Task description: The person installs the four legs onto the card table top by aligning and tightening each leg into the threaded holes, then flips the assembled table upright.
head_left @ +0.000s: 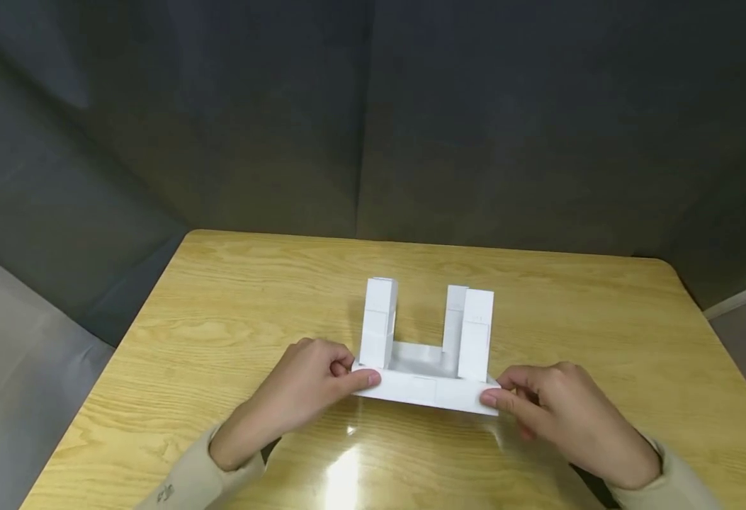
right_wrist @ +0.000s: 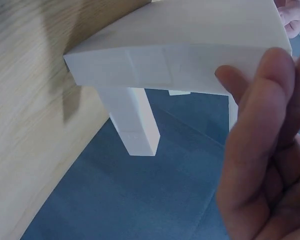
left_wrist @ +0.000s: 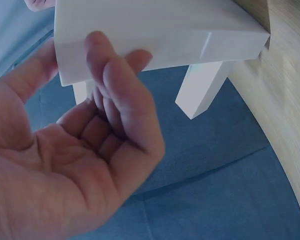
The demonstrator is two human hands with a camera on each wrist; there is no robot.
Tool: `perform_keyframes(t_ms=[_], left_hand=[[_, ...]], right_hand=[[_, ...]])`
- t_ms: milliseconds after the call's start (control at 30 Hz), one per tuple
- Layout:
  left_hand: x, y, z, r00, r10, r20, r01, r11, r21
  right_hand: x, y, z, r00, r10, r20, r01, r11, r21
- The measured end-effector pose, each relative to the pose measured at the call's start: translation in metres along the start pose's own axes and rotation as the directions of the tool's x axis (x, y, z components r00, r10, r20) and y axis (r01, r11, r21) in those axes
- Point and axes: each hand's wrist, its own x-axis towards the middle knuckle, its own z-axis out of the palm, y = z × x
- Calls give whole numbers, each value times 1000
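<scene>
A white box-like base (head_left: 424, 391) with upright white posts (head_left: 377, 326) stands in front of me, like a small table turned legs-up. Three posts show in the head view; the far left one is hidden. My left hand (head_left: 302, 388) pinches the base's near left corner, thumb on the front wall and fingers at the side. At the near right corner my right hand (head_left: 564, 414) grips in the same way. The left wrist view shows curled fingers (left_wrist: 127, 95) against the base's side wall. In the right wrist view, fingertips (right_wrist: 276, 65) press near its corner.
The wooden table (head_left: 232, 312) has rounded far corners and lies under the white piece. A dark cloth curtain (head_left: 373, 127) hangs right behind its far edge and along the sides. Light glares off the tabletop near the front.
</scene>
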Motion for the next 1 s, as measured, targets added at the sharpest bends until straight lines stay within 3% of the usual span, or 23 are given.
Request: perform_keyframes(t_ms=[167,367,533,1000], left_hand=[[7,3,-5,1000,-3,4,3,1000,-18],[19,8,-11,1000,4,13,-4,1000,-8],[29,12,-16,999,-26,35,26,1000,-4],[41,14,-22,992,-107,60,107,994,5]], right_hand=[[8,0,-11,994,69,80,-72,997,35],[22,3,-29,984,84,158,-95,993,64],[32,6,-39,969,118,215,-143,984,104],[48,10,-47,950,160,268,-205,967,149]])
